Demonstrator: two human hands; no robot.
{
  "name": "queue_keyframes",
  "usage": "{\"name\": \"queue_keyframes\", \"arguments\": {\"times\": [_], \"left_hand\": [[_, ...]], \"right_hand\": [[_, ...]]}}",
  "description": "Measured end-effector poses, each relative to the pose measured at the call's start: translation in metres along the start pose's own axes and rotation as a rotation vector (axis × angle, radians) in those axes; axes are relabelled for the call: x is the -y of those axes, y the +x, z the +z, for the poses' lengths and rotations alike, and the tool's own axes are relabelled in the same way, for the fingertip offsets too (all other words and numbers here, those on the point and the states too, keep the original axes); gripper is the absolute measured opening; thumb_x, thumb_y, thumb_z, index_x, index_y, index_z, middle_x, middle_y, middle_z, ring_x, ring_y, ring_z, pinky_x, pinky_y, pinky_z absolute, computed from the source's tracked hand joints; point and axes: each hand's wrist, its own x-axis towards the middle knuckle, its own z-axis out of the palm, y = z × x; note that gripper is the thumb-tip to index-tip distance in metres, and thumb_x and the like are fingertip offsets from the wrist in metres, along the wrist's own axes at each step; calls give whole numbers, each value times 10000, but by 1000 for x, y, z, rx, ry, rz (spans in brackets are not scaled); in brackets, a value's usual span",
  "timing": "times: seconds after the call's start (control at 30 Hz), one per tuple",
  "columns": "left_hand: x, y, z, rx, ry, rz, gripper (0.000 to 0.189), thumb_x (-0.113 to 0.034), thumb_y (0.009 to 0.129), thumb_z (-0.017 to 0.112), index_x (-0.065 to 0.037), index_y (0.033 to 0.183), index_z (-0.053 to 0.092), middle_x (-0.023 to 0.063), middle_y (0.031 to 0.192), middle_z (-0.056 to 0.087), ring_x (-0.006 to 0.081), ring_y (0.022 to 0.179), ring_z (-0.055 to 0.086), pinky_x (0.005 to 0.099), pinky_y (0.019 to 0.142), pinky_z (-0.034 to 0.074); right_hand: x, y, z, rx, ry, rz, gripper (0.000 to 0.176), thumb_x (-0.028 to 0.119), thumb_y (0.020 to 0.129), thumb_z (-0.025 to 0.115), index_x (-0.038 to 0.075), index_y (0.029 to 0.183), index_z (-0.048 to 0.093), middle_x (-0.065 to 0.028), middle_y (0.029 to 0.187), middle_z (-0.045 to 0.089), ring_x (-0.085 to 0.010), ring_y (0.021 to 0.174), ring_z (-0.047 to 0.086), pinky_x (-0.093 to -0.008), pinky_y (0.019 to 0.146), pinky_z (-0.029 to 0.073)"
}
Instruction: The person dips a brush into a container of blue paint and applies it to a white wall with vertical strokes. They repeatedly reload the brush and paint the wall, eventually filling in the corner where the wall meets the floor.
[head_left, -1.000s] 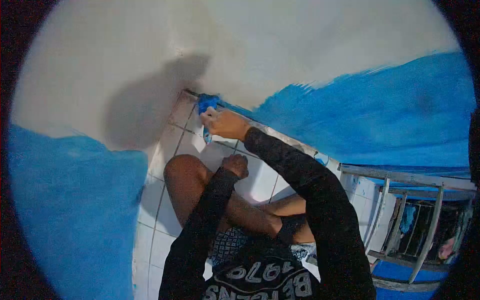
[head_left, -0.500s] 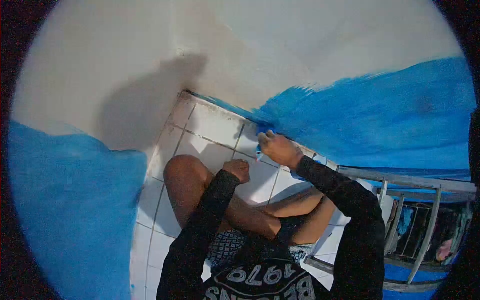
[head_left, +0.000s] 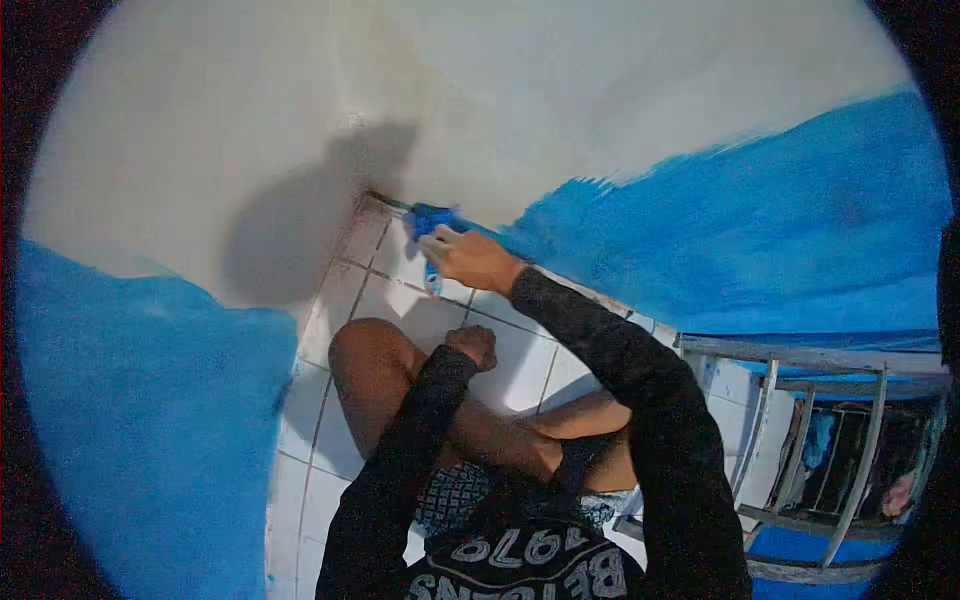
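Gripped in my right hand (head_left: 472, 260) is a paintbrush (head_left: 433, 280), its blue-covered head at the bottom edge of the wall, close to the corner. The handle points down from my fingers over the tiles. A thin blue strip runs along the wall base there. My left hand (head_left: 475, 347) is curled into a fist near my bent knee (head_left: 372, 345), and nothing shows in it. The right-hand wall carries a broad patch of blue paint (head_left: 720, 230), with bare off-white wall (head_left: 600, 80) above.
White floor tiles (head_left: 415, 305) with dark joints lie under my crossed legs. The left wall has blue paint (head_left: 150, 400) on its lower part. To my right lies a ladder-like wooden frame (head_left: 860, 465), with cloths visible behind its bars.
My right hand has moved left along the wall base toward the corner, taking the paintbrush with it. My left fist has stayed almost in place.
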Motion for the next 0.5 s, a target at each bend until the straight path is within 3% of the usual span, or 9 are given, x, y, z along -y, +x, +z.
{"name": "queue_keyframes", "arguments": {"times": [0.1, 0.17, 0.23, 0.3, 0.37, 0.5], "left_hand": [[7, 1, 6, -73, -76, 20, 350, -256, 831, 591, -41, 1085, 700, 200, 1132, 689, 373, 1084, 659, 473, 916, 537], [-4, -14, -17, 39, -6, -50, 371, -254, 830, 590, -36, 1117, 675, 201, 1164, 677, 365, 1093, 656, 477, 923, 531], [-12, -24, -31, 56, -4, -57, 373, -256, 832, 589, -36, 1120, 675, 198, 1162, 679, 362, 1085, 660, 480, 917, 533], [-11, -24, -26, 72, -4, -69, 375, -259, 835, 588, -36, 1123, 675, 195, 1159, 680, 360, 1077, 664, 482, 911, 535], [-6, -13, -7, -123, -16, 6, 350, -259, 828, 596, -42, 1078, 708, 186, 1123, 695, 362, 1047, 674, 485, 889, 545], [-18, -21, -24, -64, -34, -13, 323, -247, 820, 602, -46, 1037, 731, 186, 1109, 702, 364, 1039, 680, 479, 876, 552]], "right_hand": [[0, 1, 20, -126, -40, -29, 390, 110, 861, 551, -61, 1212, 545, -130, 1118, 583, -305, 999, 588, -394, 676, 575], [7, -11, 17, -159, -63, -9, 396, 117, 866, 552, -60, 1220, 536, -137, 1145, 583, -312, 1004, 584, -395, 674, 575], [5, -48, -6, 116, -6, 69, 471, 120, 841, 578, -66, 1269, 511, -146, 1189, 580, -319, 1042, 581, -400, 676, 578], [-4, -94, 6, 96, 49, 212, 549, 121, 815, 598, -68, 1317, 484, -149, 1187, 581, -320, 1065, 581, -399, 698, 580], [1, -128, -23, 140, -107, 187, 561, 117, 795, 603, -67, 1315, 499, -151, 1158, 586, -313, 1050, 596, -390, 701, 582], [3, -161, -41, 84, -138, 231, 529, 99, 785, 604, -58, 1286, 534, -145, 1150, 592, -318, 1041, 605, -396, 701, 579]]}}
